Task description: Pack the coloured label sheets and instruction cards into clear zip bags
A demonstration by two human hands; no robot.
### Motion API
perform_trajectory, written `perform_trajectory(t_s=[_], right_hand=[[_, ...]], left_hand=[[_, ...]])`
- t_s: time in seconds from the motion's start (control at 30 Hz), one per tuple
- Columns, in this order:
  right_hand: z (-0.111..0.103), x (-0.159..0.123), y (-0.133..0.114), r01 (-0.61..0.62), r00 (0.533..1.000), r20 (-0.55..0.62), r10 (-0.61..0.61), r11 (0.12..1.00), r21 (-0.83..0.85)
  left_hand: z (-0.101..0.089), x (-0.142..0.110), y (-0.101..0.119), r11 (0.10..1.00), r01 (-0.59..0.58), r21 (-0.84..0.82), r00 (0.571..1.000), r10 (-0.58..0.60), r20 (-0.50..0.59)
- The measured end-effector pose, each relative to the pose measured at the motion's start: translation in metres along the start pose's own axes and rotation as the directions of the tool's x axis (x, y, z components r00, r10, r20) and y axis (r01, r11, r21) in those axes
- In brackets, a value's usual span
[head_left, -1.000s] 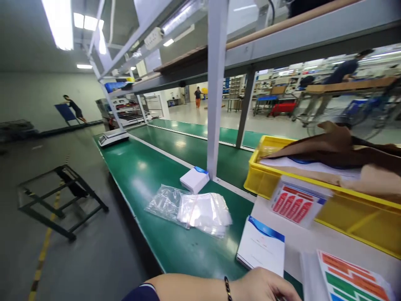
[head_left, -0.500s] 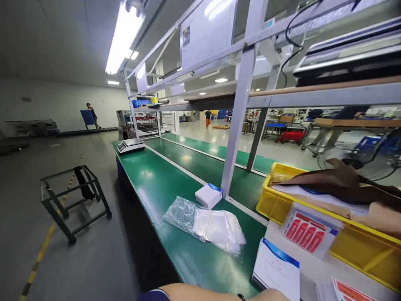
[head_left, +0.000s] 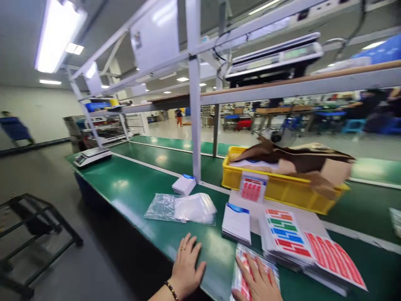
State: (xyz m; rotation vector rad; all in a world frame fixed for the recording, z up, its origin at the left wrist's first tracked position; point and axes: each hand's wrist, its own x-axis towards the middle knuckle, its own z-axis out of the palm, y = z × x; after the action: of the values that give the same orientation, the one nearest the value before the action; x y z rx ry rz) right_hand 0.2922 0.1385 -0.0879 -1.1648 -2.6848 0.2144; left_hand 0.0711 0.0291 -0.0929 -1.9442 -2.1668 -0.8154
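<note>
My left hand [head_left: 187, 265] hovers over or rests on the green bench near its front edge, fingers spread, holding nothing. Flat on a clear plastic packet [head_left: 238, 255] with red and white printed sheets inside lies my right hand [head_left: 258, 278], its fingers apart. Just beyond is a stack of white booklets [head_left: 236, 221] with a blue corner. To the right sit piles of printed label sheets [head_left: 286, 232] in red, blue and green. Clear plastic bags [head_left: 194, 208] lie ahead of my left hand, beside a small white stack [head_left: 184, 184] with a blue edge.
A yellow crate [head_left: 272, 188] holding brown paper stands behind the sheets. A metal post [head_left: 194, 125] rises from the bench and carries a shelf with a scale [head_left: 275, 60]. Another scale [head_left: 93, 156] sits at the bench's far left end. A dark metal frame [head_left: 37, 238] stands on the floor.
The view has swung right, bringing the label sheets and the whole crate into sight. Both hands now show over the bench, the right one on the plastic packet; earlier only a forearm and part of a hand showed.
</note>
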Motion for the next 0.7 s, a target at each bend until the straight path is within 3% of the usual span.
perform_trajectory(t_s=[0.13, 0.23, 0.57, 0.7], right_hand=[[-0.009, 0.0, -0.002, -0.048, 0.99, 0.133, 0.043, 0.998, 0.037], [-0.011, 0.001, -0.003, -0.07, 0.985, 0.161, 0.058, 0.995, 0.072], [-0.007, -0.001, -0.001, -0.083, 0.987, 0.148, 0.068, 0.992, 0.1], [-0.008, -0.001, 0.003, -0.049, 0.997, 0.071, 0.041, 0.992, 0.115]], left_hand=[[0.008, 0.0, -0.007, 0.983, -0.116, 0.144, 0.988, 0.129, -0.089], [0.012, 0.002, -0.006, 0.977, -0.124, 0.171, 0.986, 0.141, -0.094], [0.01, 0.001, -0.002, 0.98, -0.104, 0.167, 0.993, 0.113, -0.042], [0.002, 0.016, 0.002, 0.996, -0.044, 0.071, 0.999, 0.046, -0.02]])
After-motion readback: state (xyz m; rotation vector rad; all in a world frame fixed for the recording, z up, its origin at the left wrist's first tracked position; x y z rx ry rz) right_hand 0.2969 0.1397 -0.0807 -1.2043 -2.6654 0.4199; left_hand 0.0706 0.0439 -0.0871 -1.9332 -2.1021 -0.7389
